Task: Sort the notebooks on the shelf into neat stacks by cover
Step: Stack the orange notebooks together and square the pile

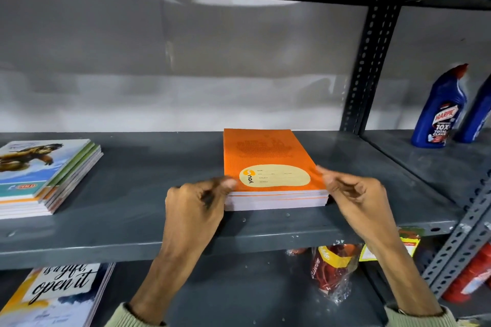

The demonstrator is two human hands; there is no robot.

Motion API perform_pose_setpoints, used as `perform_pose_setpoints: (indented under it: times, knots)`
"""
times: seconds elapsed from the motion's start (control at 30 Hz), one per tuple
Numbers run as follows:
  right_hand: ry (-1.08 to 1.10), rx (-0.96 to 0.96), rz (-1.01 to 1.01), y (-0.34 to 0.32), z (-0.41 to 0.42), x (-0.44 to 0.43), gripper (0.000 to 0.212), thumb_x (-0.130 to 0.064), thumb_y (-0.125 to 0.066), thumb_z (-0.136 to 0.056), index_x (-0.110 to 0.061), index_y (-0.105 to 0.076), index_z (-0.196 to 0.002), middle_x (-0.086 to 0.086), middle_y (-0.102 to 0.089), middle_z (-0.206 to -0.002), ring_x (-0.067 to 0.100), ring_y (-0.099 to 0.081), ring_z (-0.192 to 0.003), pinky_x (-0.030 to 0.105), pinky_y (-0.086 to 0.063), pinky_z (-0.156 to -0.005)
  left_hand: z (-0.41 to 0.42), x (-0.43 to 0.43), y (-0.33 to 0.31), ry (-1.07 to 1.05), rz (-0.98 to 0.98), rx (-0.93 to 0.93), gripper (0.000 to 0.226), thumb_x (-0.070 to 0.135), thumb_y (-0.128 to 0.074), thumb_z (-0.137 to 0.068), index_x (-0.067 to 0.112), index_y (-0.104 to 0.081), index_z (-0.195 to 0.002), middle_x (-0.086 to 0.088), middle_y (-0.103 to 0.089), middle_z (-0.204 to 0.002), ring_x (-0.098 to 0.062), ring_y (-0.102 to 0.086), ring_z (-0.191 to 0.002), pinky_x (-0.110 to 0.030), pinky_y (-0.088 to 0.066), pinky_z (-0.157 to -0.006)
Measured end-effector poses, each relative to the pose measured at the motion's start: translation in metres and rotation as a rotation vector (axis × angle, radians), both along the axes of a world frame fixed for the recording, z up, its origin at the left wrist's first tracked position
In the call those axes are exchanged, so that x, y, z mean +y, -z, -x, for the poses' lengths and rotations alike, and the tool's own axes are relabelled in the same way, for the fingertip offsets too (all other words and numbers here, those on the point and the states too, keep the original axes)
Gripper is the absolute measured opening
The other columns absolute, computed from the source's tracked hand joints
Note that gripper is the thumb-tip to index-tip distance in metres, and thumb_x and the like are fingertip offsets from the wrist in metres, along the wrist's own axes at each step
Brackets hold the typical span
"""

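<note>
A stack of orange-covered notebooks (pixel 268 156) lies on the grey metal shelf (pixel 148 194), right of centre; the top cover has a cream oval name label. My left hand (pixel 196 207) touches the stack's near left corner with thumb and fingertips. My right hand (pixel 356 199) touches the near right corner, fingers curled at the edge. Both hands are blurred, and neither lifts the stack. At the far left lies a slightly fanned stack of picture-cover notebooks (pixel 45 175), the top one showing a figure on pale blue.
A perforated upright post (pixel 369 66) divides this bay from the right one, where two blue cleaner bottles (pixel 441 111) stand. On the shelf below lie a notebook with script lettering (pixel 58 295), wrapped packets (pixel 332 271) and red bottles (pixel 470 279).
</note>
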State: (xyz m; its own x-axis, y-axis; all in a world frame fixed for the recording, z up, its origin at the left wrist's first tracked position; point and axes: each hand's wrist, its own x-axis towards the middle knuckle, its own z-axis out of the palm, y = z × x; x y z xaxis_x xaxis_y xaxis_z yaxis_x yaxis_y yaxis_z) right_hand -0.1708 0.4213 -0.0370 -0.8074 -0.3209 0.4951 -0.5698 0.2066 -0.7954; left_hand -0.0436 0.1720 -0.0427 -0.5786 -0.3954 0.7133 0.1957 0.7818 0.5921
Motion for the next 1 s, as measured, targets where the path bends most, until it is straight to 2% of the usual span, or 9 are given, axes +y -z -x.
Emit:
perform_pose_setpoints:
  times: [0.07, 0.13, 0.23, 0.33, 0.57, 0.7, 0.8, 0.87, 1.0]
  knots:
    - [-0.053, -0.167, 0.107, -0.007, 0.009, -0.007, 0.061, -0.076, -0.043, -0.084, -0.038, -0.063, -0.128, -0.019, -0.064, -0.13, -0.009, -0.059, -0.115, 0.014, -0.045, -0.094, 0.005, 0.0, -0.009, -0.016, -0.169, -0.029, 0.039, 0.066, -0.037, -0.093, 0.04, -0.051, -0.067, 0.015, -0.052, -0.058, -0.001, -0.04, -0.042, -0.01, -0.031, -0.049]
    - [-0.051, -0.335, 0.168, -0.015, 0.024, -0.021, 0.08, -0.084, -0.036, -0.079, -0.033, -0.054, -0.138, -0.009, -0.054, -0.146, 0.001, -0.055, -0.125, 0.028, -0.038, -0.107, 0.02, 0.001, -0.02, 0.084, -0.465, -0.122, 0.055, 0.078, -0.019, -0.086, 0.042, -0.059, -0.094, 0.015, -0.064, -0.092, 0.014, -0.054, -0.079, -0.016, -0.04, -0.077]
    - [-0.04, -0.567, 0.155, -0.03, 0.038, -0.045, 0.073, -0.071, -0.034, -0.089, -0.02, -0.055, -0.137, 0.0, -0.056, -0.139, 0.014, -0.062, -0.116, 0.03, -0.046, -0.093, 0.054, -0.005, -0.038, 0.127, -0.961, -0.254, 0.084, 0.074, -0.013, -0.088, 0.019, -0.035, -0.147, -0.005, -0.04, -0.152, -0.02, -0.039, -0.138, -0.041, -0.031, -0.111]
    - [-0.092, -0.748, 0.193, -0.037, 0.044, -0.058, 0.052, -0.06, -0.037, -0.097, -0.025, -0.074, -0.09, 0.0, -0.072, -0.098, 0.022, -0.074, -0.072, 0.039, -0.06, -0.067, 0.07, -0.002, -0.044, 0.205, -1.175, -0.328, 0.081, 0.071, -0.014, -0.091, 0.015, -0.049, -0.138, -0.008, -0.074, -0.108, -0.022, -0.072, -0.095, -0.038, -0.061, -0.071]
    - [-0.154, -0.834, 0.158, -0.028, 0.053, -0.063, 0.06, -0.052, -0.045, -0.097, -0.019, -0.08, -0.062, 0.006, -0.077, -0.068, 0.023, -0.072, -0.056, 0.032, -0.057, -0.051, 0.077, 0.011, -0.036, 0.309, -1.205, -0.359, 0.053, 0.065, -0.027, -0.094, 0.026, -0.063, -0.102, -0.005, -0.077, -0.063, -0.024, -0.074, -0.054, -0.028, -0.053, -0.037]
    - [-0.169, -0.785, 0.146, -0.03, 0.052, -0.059, 0.046, -0.052, -0.046, -0.097, -0.025, -0.08, -0.081, 0.011, -0.078, -0.091, 0.026, -0.072, -0.078, 0.038, -0.059, -0.073, 0.073, 0.008, -0.037, 0.295, -1.159, -0.364, 0.056, 0.064, -0.027, -0.094, 0.025, -0.063, -0.11, -0.002, -0.078, -0.066, -0.021, -0.075, -0.058, -0.027, -0.055, -0.04]
    - [-0.15, -0.761, -0.011, -0.045, 0.044, -0.055, 0.06, -0.063, -0.036, -0.095, -0.024, -0.059, -0.134, 0.014, -0.065, -0.129, 0.031, -0.059, -0.123, 0.041, -0.05, -0.095, 0.066, -0.001, -0.039, 0.269, -1.019, -0.375, 0.053, 0.065, -0.022, -0.094, 0.032, -0.063, -0.093, 0.01, -0.075, -0.061, -0.007, -0.072, -0.055, -0.017, -0.053, -0.042]
    - [-0.029, -0.634, -0.133, -0.059, 0.038, -0.064, 0.077, -0.072, -0.03, -0.091, -0.025, -0.03, -0.153, 0.01, -0.049, -0.145, 0.023, -0.039, -0.14, 0.037, -0.043, -0.1, 0.055, -0.011, -0.048, 0.279, -0.887, -0.348, 0.048, 0.064, -0.019, -0.095, 0.037, -0.059, -0.092, 0.027, -0.069, -0.079, 0.008, -0.063, -0.061, -0.007, -0.048, -0.06]
    - [0.102, -0.285, -0.126, -0.083, 0.014, -0.103, 0.08, -0.079, -0.025, -0.085, -0.039, -0.019, -0.154, -0.013, -0.016, -0.165, 0.014, -0.016, -0.15, 0.049, -0.012, -0.121, 0.035, -0.045, -0.067, 0.291, -0.689, -0.299, 0.065, 0.066, -0.015, -0.094, 0.031, -0.035, -0.145, 0.013, -0.029, -0.155, -0.008, -0.031, -0.138, -0.024, -0.019, -0.097]
